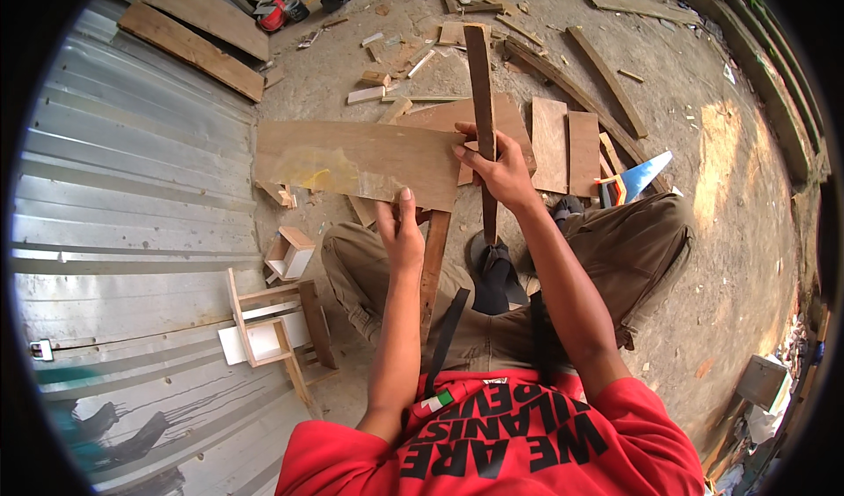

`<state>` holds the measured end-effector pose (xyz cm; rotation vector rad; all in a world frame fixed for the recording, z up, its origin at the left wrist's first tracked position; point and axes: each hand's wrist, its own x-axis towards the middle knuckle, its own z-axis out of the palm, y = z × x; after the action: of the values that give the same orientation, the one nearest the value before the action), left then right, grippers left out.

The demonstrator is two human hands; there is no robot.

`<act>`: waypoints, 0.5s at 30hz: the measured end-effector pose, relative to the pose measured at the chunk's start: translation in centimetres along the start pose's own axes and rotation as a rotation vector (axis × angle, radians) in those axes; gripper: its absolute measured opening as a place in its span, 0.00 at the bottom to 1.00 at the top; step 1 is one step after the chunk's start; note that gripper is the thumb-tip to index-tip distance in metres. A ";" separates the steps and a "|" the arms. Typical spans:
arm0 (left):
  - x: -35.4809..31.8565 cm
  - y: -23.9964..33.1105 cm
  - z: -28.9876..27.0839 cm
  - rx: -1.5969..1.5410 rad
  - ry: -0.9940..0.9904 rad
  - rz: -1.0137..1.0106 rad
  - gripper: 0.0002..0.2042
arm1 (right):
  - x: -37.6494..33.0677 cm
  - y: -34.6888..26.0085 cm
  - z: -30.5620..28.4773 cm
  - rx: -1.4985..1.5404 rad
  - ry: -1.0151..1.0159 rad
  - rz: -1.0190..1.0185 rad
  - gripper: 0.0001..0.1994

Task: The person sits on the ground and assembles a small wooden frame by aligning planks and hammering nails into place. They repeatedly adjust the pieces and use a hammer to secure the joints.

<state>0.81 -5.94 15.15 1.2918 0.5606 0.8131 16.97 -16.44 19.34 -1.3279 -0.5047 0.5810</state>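
A flat plywood board [352, 149] with a yellowish stain is held out over my lap. My left hand [403, 237] grips its near edge, thumb on top and fingers hidden beneath. In my right hand [503, 166] is a narrow dark wooden strip [480, 74], standing lengthwise away from me at the board's right end. The right fingertips reach to that end of the board; whether they press on it I cannot tell. Below the board, another wooden strip [435, 263] runs down toward my lap, partly covered by my left arm.
A handsaw [642, 178] with a blue blade lies right of my knee, near two plywood pieces [549, 144]. Small wooden frames [264, 338] stand at the left by a corrugated metal wall [132, 188]. Offcuts and long battens [607, 83] are scattered over the ground ahead.
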 end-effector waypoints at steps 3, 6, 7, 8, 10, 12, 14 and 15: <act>-0.2 0.4 -0.3 0.021 0.000 -0.031 0.20 | -0.2 -0.9 -0.4 -0.081 -0.041 0.062 0.20; -0.2 0.5 -0.3 -0.010 -0.002 -0.062 0.20 | -0.4 -1.4 -0.3 -0.033 -0.031 0.043 0.20; -0.1 0.6 -0.2 -0.026 0.005 -0.050 0.20 | -0.4 -1.3 -0.2 -0.001 -0.030 0.026 0.20; -0.3 0.9 -0.1 -0.042 0.015 -0.038 0.20 | -0.5 -1.3 -0.2 -0.004 -0.027 0.010 0.19; -0.3 0.5 -0.2 -0.031 0.000 -0.024 0.21 | -0.5 -1.1 -0.2 -0.011 -0.019 -0.021 0.19; -0.4 0.5 -0.2 -0.022 0.000 -0.013 0.21 | -0.5 -1.1 -0.3 -0.010 -0.024 0.000 0.19; -0.5 0.5 0.0 -0.018 0.010 0.000 0.21 | -0.5 -1.0 -0.4 -0.015 -0.024 0.002 0.19; -0.5 0.5 0.0 -0.057 0.025 -0.040 0.22 | -0.5 -1.0 -0.3 -0.019 -0.023 -0.005 0.19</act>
<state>0.40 -6.28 15.64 1.2162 0.5784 0.8075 16.88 -17.18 20.24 -1.3393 -0.5337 0.5889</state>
